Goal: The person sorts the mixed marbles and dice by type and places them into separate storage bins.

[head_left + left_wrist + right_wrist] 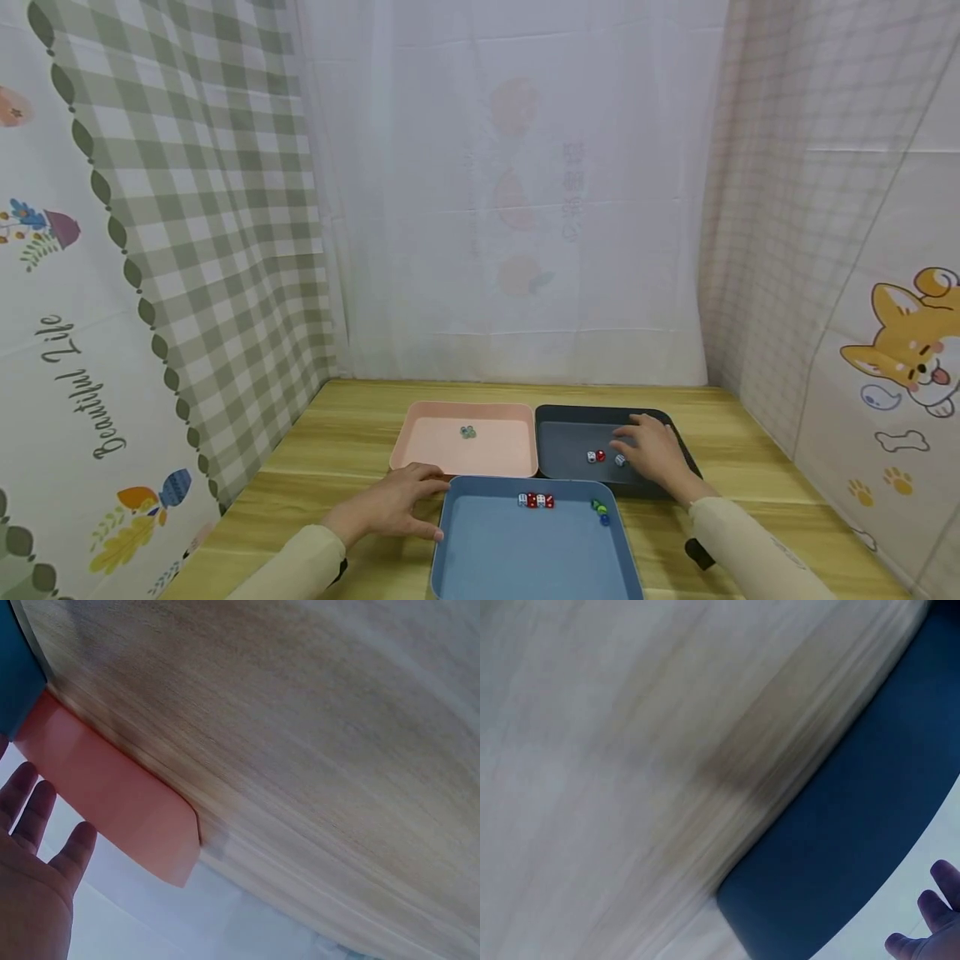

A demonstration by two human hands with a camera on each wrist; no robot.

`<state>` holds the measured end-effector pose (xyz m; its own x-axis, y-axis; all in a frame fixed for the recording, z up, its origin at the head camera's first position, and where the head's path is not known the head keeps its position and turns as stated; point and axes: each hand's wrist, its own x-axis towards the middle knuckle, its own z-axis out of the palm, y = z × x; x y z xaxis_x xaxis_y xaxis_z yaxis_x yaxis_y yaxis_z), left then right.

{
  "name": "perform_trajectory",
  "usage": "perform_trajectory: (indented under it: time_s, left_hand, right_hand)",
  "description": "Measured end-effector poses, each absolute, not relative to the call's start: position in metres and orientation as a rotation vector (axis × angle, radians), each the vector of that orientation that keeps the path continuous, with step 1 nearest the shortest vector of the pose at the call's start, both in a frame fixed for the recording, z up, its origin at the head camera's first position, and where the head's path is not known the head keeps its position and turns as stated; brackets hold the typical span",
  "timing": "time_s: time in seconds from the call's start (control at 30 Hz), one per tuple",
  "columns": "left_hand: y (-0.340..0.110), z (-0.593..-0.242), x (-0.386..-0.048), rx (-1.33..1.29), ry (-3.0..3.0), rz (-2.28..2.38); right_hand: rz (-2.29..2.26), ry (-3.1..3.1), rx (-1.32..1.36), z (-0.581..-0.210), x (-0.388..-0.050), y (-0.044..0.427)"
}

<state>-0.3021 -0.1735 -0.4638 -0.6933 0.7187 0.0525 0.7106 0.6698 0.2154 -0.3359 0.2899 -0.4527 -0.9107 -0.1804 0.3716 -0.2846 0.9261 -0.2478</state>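
Over the black tray [562, 437], the loose-fingered right hand [651, 450] seems to be aligning a die [620, 460], next needing gentle touch; left hand [401, 502] relaxed.

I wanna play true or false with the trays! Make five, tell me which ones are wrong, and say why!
1. The blue tray is nearer the person than the pink tray and the dark tray. True.
2. The pink tray is right of the dark tray. False: it is on the left.
3. The right hand is over the dark tray. True.
4. Red and white dice make a row in the blue tray. True.
5. The left hand is inside the dark tray. False: it is by the blue tray's left edge.
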Motion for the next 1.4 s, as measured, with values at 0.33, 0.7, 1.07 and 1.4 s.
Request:
perform_trajectory:
  time_s: [0.33,0.7,1.07,1.4]
  left_hand:
    - [-0.174,-0.463,-0.302,1.218,2.841,0.336]
    - [-0.175,-0.460,-0.300,1.242,2.836,0.349]
    - [-0.174,-0.461,-0.302,1.198,2.829,0.343]
    - [-0.174,-0.463,-0.303,1.216,2.825,0.335]
  right_hand:
    - [0.523,-2.683,0.443,-0.450,-0.331,0.272]
    - [0.650,-2.698,0.583,-0.448,-0.311,0.243]
    - [0.703,-2.750,0.688,-0.457,-0.290,0.216]
    - [0.609,-2.795,0.707,-0.470,-0.288,0.210]
